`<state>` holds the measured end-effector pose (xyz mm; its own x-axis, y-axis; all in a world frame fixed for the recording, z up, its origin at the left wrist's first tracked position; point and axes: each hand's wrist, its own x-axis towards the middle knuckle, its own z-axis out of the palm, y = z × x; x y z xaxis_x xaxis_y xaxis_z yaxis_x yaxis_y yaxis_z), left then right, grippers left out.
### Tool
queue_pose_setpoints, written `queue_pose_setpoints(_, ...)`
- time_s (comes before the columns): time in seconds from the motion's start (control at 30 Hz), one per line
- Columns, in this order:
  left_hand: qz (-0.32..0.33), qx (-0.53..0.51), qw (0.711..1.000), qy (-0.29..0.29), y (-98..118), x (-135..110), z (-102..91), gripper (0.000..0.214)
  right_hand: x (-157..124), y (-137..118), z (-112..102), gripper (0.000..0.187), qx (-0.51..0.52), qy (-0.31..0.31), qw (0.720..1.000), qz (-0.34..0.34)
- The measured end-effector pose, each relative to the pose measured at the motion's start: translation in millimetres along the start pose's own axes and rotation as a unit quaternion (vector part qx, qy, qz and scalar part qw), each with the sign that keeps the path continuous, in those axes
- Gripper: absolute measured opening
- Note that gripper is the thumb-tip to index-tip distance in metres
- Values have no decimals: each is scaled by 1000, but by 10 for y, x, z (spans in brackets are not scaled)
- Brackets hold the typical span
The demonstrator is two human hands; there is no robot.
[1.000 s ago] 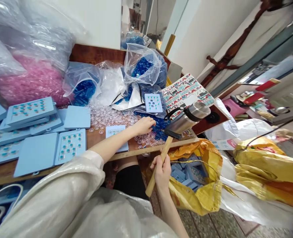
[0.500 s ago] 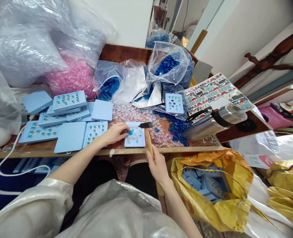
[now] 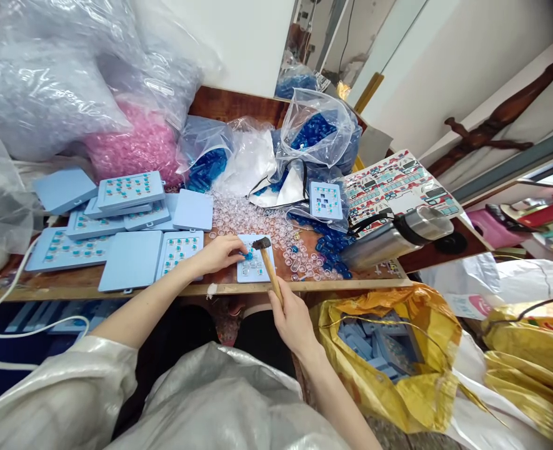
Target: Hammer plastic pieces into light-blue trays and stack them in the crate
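— Starting with the biggest?
— One wooden table (image 3: 339, 285), right across the middle of the frame. One open yellow sack (image 3: 428, 409), lower right, with too many overlapping blue panels (image 3: 374, 344) inside to count.
— And bags?
— One of pink pieces (image 3: 133, 147), upper left; two open ones of blue pieces (image 3: 316, 130), upper centre.
— Next?
— One printed sheet (image 3: 405, 187), right of centre; just below, one steel flask (image 3: 374, 247). Light-blue panels (image 3: 130, 259): at least eight heaped at left, one on clear plastic, and one studded panel (image 3: 252, 269) at frame centre, by the table's edge.
— Tools?
— One hammer (image 3: 270, 267), head above the studded panel; touching or not, impossible to tell.
— And hands?
— Two. Right hand (image 3: 291, 315): wrapped firmly round the hammer's handle. Left hand (image 3: 222, 255): half curled, thumb and fingertip pinching one blue bead (image 3: 249, 255) over the studded panel.
— Smallest?
— Clear rings (image 3: 243, 215), strewn at centre, beyond counting.
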<state>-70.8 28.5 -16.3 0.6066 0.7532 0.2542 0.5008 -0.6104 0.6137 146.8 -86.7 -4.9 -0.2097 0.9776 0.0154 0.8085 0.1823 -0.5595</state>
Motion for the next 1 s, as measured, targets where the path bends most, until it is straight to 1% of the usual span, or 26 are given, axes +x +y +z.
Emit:
queue_pose_setpoints(0.07,-3,0,1000,-4,3,9,-10,10,-19,-13,-10,38,-15,-23,1000,5)
queue_pose_setpoints(0.2,-3,-5,1000,-7,27,9,-7,11,-46,-56,-11,38,-8,-25,999,21)
queue_pose_setpoints(0.3,-12,1,1000,-7,57,-10,3,10,-52,-59,4,37,9,-43,998,32)
queue_pose_setpoints(0.37,-12,2,1000,-13,36,0,-28,11,-47,-29,4,37,51,-32,998,25)
queue_pose_setpoints(0.4,-11,5,1000,-9,-4,22,-66,13,-41,-7,-1,37,75,-15,997,23)
queue_pose_setpoints(0.43,-14,15,1000,6,-71,58,-124,14,-33,19,-9,39,94,4,995,27)
queue_pose_setpoints(0.5,-41,72,994,73,-285,170,-299,16,-12,71,-30,41,108,42,992,43)
queue_pose_setpoints(0.53,-66,116,985,114,-426,241,-409,19,-3,93,-41,42,109,56,991,50)
queue_pose_setpoints(0.57,-95,168,971,142,-581,315,-524,23,3,112,-49,43,108,68,990,54)
queue_pose_setpoints(0.6,-134,221,954,149,-738,391,-636,28,4,127,-55,43,106,76,990,56)
queue_pose_setpoints(0.63,-167,263,941,133,-888,463,-738,32,0,139,-57,43,104,81,990,55)
queue_pose_setpoints(0.67,-187,296,930,107,-1022,529,-826,33,-8,148,-55,43,101,85,990,54)
queue_pose_setpoints(0.73,-198,338,918,65,-1209,636,-947,29,-39,166,-41,43,97,86,990,54)
queue_pose_setpoints(0.77,-193,348,915,56,-1254,673,-981,26,-58,175,-31,43,96,83,990,58)
queue_pose_setpoints(0.83,-179,343,919,74,-1241,708,-1006,21,-96,198,-14,43,98,69,990,71)
queue_pose_setpoints(0.9,-178,287,932,134,-1101,684,-970,17,-124,227,-8,44,106,53,989,89)
queue_pose_setpoints(0.93,-185,233,939,173,-991,648,-924,18,-131,242,-11,44,111,47,988,97)
queue_pose_setpoints(1.0,-206,68,948,232,-720,536,-764,28,-127,271,-23,44,122,42,986,107)
